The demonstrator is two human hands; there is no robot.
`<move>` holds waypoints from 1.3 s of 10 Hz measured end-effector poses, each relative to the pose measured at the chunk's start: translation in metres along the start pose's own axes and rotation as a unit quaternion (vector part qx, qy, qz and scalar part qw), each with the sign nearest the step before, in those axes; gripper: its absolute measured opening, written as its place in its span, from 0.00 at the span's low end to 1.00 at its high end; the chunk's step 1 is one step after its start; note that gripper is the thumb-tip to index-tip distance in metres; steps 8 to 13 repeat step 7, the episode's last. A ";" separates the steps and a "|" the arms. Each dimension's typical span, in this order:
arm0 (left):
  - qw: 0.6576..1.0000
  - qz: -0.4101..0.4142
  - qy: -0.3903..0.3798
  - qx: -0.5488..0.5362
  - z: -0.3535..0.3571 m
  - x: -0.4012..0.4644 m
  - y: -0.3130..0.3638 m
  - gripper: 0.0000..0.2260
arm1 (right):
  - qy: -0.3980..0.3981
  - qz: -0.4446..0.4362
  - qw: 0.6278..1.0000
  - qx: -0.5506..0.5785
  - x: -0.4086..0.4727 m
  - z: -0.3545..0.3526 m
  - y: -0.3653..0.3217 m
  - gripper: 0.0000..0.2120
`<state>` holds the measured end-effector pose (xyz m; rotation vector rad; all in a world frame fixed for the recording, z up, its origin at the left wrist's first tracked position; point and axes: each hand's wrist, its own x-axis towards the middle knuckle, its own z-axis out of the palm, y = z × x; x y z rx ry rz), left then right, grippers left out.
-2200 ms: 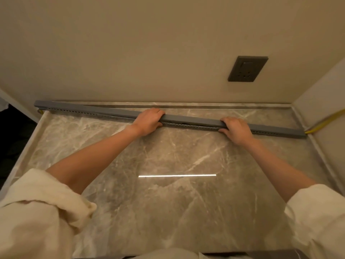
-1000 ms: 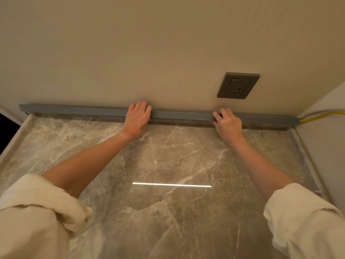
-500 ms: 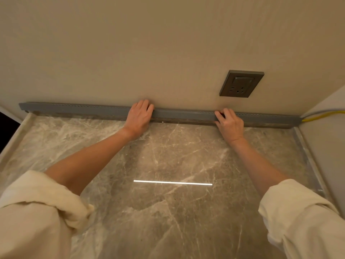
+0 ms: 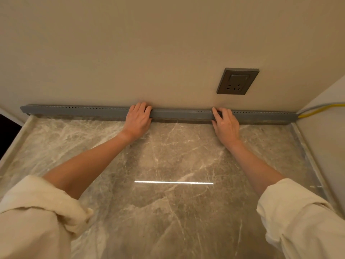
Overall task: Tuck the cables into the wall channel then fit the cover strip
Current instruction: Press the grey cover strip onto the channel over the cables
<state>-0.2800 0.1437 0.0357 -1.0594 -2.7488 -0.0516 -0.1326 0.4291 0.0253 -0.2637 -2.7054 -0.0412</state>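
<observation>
A long grey cable channel (image 4: pixel 179 114) with a row of small holes lies along the foot of the beige wall, spanning the marble counter (image 4: pixel 168 212) from left to right. My left hand (image 4: pixel 138 120) grips it left of centre, fingers curled over its top edge. My right hand (image 4: pixel 225 124) grips it right of centre in the same way. A yellow cable (image 4: pixel 321 109) and a grey cable (image 4: pixel 317 106) come out of the channel's right end and run along the side wall. I cannot tell the cover strip from the channel body.
A dark grey wall socket (image 4: pixel 237 81) sits on the wall above my right hand. A side wall (image 4: pixel 328 139) closes the counter on the right. The counter's left edge drops into a dark gap (image 4: pixel 7 135). A bright light reflection (image 4: pixel 173 182) crosses the marble.
The channel went from lying slanted on the counter to sitting flat against the wall's foot. Both hands kept hold of it and have barely shifted in the last half second.
</observation>
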 end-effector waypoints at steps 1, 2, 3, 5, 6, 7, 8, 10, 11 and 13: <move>1.000 -0.004 0.005 0.003 -0.003 -0.003 -0.001 0.14 | -0.007 -0.001 1.000 -0.003 0.001 -0.003 -0.003 0.22; 1.000 -0.009 0.007 -0.003 -0.004 -0.005 -0.004 0.15 | -0.005 0.000 1.000 -0.008 0.002 -0.004 -0.006 0.22; 1.000 -0.014 0.008 -0.008 -0.007 -0.007 -0.007 0.15 | -0.003 0.002 1.000 -0.012 0.002 -0.005 -0.009 0.21; 0.999 -0.021 0.020 -0.028 -0.012 -0.014 -0.011 0.16 | -0.019 0.004 1.000 -0.009 -0.001 -0.010 -0.015 0.23; 0.998 -0.028 0.038 -0.048 -0.015 -0.022 -0.013 0.17 | -0.011 0.009 1.000 0.002 -0.005 -0.016 -0.018 0.21; 0.993 -0.056 0.065 -0.080 -0.025 -0.030 -0.017 0.17 | -0.016 0.033 0.999 0.030 0.001 -0.028 -0.022 0.19; 0.993 -0.056 0.065 -0.080 -0.025 -0.030 -0.017 0.17 | -0.016 0.033 0.999 0.030 0.001 -0.028 -0.022 0.19; 0.993 -0.056 0.065 -0.080 -0.025 -0.030 -0.017 0.17 | -0.016 0.033 0.999 0.030 0.001 -0.028 -0.022 0.19; 0.993 -0.056 0.065 -0.080 -0.025 -0.030 -0.017 0.17 | -0.016 0.033 0.999 0.030 0.001 -0.028 -0.022 0.19; 0.993 -0.056 0.065 -0.080 -0.025 -0.030 -0.017 0.17 | -0.016 0.033 0.999 0.030 0.001 -0.028 -0.022 0.19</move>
